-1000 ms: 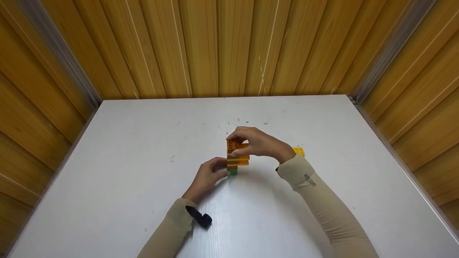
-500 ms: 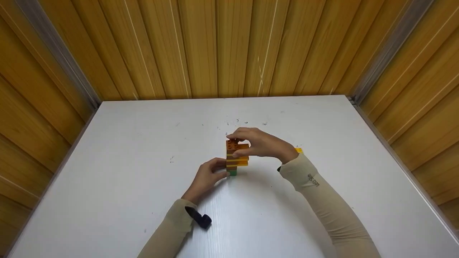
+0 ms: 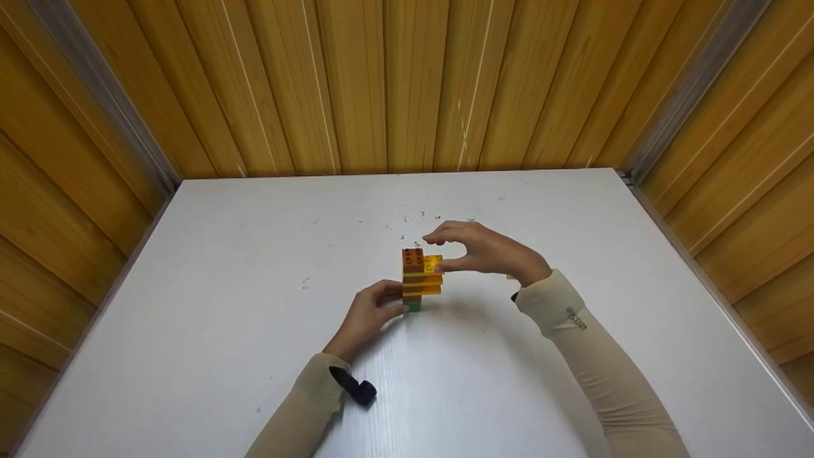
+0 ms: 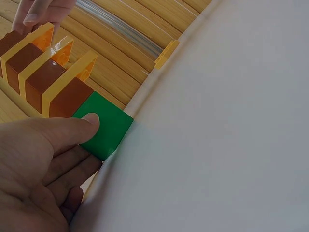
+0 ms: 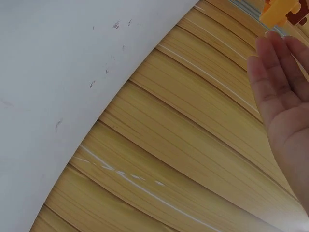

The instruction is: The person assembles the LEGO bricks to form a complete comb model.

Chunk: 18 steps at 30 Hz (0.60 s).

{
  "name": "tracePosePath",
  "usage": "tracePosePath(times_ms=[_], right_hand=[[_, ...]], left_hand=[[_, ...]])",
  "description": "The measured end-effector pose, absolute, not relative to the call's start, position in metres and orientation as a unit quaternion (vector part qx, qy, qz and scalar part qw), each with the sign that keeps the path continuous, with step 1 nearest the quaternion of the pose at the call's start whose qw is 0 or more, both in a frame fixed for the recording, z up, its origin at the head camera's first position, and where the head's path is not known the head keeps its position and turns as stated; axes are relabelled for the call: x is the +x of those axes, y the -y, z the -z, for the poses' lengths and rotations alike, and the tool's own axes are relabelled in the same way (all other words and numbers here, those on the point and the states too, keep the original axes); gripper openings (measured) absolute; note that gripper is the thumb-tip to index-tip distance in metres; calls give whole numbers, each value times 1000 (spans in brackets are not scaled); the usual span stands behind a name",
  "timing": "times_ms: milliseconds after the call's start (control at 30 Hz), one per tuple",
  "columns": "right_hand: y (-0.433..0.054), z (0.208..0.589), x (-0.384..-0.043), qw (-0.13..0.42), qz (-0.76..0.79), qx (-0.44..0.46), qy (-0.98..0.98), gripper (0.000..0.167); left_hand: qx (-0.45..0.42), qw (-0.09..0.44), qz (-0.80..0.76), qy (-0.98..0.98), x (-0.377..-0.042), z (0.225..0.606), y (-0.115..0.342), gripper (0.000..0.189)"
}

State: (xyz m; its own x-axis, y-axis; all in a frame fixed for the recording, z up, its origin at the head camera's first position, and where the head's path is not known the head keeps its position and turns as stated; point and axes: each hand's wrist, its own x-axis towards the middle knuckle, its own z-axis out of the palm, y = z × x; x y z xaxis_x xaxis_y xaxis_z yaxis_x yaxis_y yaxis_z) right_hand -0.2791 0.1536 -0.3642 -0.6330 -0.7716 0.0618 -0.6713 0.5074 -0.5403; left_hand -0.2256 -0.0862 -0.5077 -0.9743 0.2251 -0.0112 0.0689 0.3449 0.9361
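Note:
A tower of toy building bricks stands on the white table, with a green block point(image 3: 414, 306) at its foot. Above it, brown bricks point(image 3: 413, 267) alternate with thin yellow plates point(image 4: 60, 92) that jut out to the right. My left hand point(image 3: 367, 313) pinches the green block, its thumb flat on one face in the left wrist view. Beside the tower's top is my right hand point(image 3: 489, 251), fingers apart and off the brown brick. Its thumb is close to the upper yellow plate; whether they touch I cannot tell.
Another yellow plate point(image 4: 167, 54) lies on the table to the right, mostly hidden behind the right wrist in the head view. Wood-patterned walls point(image 3: 407, 89) enclose the white table point(image 3: 254, 242) at the back and sides.
My right hand has let go of the top brown brick and moved right, its fingers spreading and uncovering the studs. The left hand and the tower have stayed put.

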Motion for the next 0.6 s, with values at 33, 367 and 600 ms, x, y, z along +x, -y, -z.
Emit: tracePosePath(times_ms=[33, 367, 600], right_hand=[[-156, 365, -280, 92, 267, -415, -865, 52], [-185, 370, -288, 107, 283, -376, -876, 54], [-206, 377, -296, 129, 282, -321, -895, 56]], left_hand=[[90, 69, -567, -816, -225, 508, 86, 37], [85, 69, -561, -821, -225, 508, 86, 36], [111, 65, -580, -805, -226, 510, 87, 38]])
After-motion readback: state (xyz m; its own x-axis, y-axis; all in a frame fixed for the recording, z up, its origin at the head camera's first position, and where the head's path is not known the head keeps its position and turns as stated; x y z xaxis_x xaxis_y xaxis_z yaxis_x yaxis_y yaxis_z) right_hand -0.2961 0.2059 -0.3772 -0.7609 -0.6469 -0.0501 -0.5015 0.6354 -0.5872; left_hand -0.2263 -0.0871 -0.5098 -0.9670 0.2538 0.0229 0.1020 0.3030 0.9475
